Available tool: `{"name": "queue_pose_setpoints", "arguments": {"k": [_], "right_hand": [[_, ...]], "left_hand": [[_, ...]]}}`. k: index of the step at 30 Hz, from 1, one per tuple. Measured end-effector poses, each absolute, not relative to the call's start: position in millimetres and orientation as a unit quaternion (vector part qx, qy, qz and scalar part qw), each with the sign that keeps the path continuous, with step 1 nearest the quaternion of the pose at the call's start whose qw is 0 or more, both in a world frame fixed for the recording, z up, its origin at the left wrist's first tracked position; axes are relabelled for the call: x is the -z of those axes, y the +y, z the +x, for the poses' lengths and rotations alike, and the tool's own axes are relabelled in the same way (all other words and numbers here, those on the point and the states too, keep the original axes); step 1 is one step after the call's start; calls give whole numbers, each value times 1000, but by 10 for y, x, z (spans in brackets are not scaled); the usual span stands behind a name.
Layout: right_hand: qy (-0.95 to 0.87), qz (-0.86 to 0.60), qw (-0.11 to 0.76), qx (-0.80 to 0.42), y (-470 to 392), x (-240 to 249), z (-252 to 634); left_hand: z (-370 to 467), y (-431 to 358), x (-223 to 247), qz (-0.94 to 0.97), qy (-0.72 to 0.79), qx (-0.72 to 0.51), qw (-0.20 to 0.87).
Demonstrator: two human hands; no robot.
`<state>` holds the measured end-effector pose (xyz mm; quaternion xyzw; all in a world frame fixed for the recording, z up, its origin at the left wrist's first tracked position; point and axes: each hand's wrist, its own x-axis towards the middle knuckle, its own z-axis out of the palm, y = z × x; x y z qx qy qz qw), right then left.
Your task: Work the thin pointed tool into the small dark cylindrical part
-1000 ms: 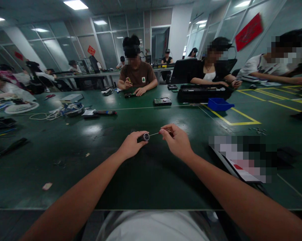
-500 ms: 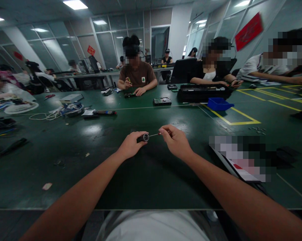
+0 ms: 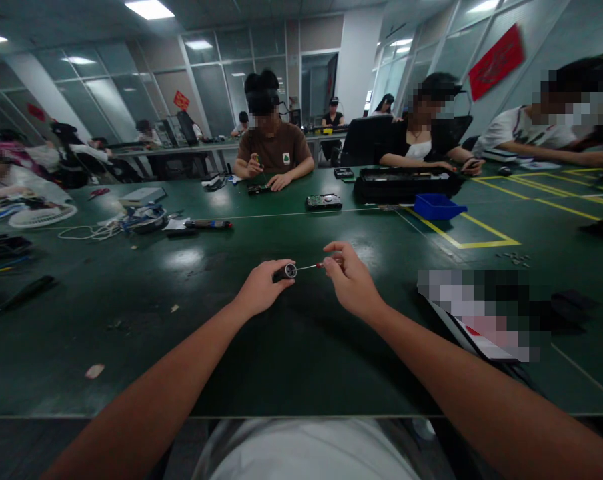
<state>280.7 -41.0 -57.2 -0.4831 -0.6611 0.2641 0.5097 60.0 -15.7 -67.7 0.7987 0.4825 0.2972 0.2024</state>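
My left hand is closed around a small black cylinder with a pale ring at its round open end, which faces right and toward me. In my right hand is a thin screwdriver, its reddish handle pinched between thumb and fingers, the index finger raised a little. The metal shaft points left and its tip meets the cylinder's open end; how far it goes in is too small to tell. Both hands are over the green table, near its middle.
A blue bin and a hard drive are beyond my hands. To the right lies a partly blurred flat object; small screws are scattered near it. A screwdriver lies far left. A person works opposite.
My right index finger has lifted and straightened somewhat, and the hand has shifted slightly right with the screwdriver. My left hand and the cylinder stay nearly in place.
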Motion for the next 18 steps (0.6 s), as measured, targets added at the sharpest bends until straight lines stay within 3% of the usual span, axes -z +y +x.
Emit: {"name": "queue_pose_setpoints", "arguments": {"k": [7, 11, 18], "right_hand": [[-523, -435, 591, -434, -319, 576, 2778], [-395, -425, 593, -558, -241, 633, 2800], [-490, -441, 620, -425, -257, 634, 2795]], "left_hand": [[601, -175, 646, 807, 465, -317, 179], [602, -174, 645, 818, 446, -321, 171], [598, -179, 652, 819, 448, -319, 163]]}}
